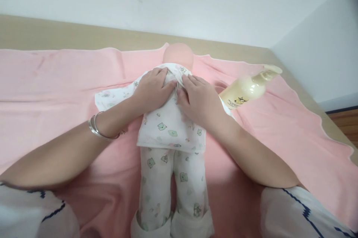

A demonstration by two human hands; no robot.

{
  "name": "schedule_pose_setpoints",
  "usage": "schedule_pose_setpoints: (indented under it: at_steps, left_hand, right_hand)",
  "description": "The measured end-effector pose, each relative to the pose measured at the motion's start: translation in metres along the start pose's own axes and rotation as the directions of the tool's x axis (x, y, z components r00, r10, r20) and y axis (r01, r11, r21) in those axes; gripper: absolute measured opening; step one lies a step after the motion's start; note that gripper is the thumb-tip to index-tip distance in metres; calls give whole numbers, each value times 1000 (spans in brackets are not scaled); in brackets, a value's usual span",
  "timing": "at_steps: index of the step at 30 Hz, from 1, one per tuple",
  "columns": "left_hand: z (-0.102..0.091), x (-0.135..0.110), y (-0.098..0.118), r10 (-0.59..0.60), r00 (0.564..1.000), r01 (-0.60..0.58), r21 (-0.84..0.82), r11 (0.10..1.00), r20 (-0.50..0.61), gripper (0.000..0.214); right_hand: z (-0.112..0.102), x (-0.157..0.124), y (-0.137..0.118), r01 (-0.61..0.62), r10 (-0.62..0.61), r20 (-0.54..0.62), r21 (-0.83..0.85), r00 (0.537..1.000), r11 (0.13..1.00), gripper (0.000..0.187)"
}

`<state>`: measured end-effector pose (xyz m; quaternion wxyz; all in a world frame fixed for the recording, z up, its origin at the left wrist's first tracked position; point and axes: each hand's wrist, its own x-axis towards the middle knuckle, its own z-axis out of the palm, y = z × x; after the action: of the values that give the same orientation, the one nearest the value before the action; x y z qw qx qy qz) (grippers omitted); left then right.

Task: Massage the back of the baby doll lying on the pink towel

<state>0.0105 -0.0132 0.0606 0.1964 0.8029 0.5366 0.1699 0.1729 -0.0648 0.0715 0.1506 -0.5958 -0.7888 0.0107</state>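
Observation:
A doll lies lengthwise in front of me, its smooth, bald head (pixel 179 54) at the far end. It wears a white baby shirt (pixel 172 130) printed with green animal faces and matching pants (pixel 156 182) with turned-up white cuffs. At the upper part of the shirt, below the head, my left hand (pixel 153 88) grips the cloth, its thumb pointing inward. My right hand (pixel 197 98) is closed on the same bunched cloth from the other side, fingers curled. Between the two thumbs the fabric is folded and gathered. The hands hide the exact pinch points.
Beneath the doll spreads a wrinkled pink blanket (pixel 56 81) over a pale wooden table (pixel 84 31). A cream pump bottle (pixel 243 90) with a cow picture lies tilted beside the right hand. A white wall (pixel 179 3) rises behind the table.

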Motion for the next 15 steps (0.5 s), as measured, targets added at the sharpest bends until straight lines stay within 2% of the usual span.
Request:
schedule_pose_setpoints:
  at_steps: [4, 9, 12, 15]
  left_hand:
    - [0, 1, -1, 34, 999, -34, -8, 999, -32, 52]
    - [-2, -10, 5, 69, 997, -69, -19, 997, -22, 49]
    - [-3, -23, 17, 82, 997, -82, 29, 996, -11, 53]
    - [-4, -31, 26, 110, 994, -110, 54, 992, 7, 57]
  right_hand:
    - [3, -3, 0, 14, -14, -8, 63, 1000, 998, 54]
    - [7, 16, 25, -84, 74, 60, 203, 995, 976, 51]
    - [9, 23, 34, -116, 107, 56, 207, 993, 972, 50]
    - [9, 21, 30, -69, 65, 33, 134, 997, 989, 46]
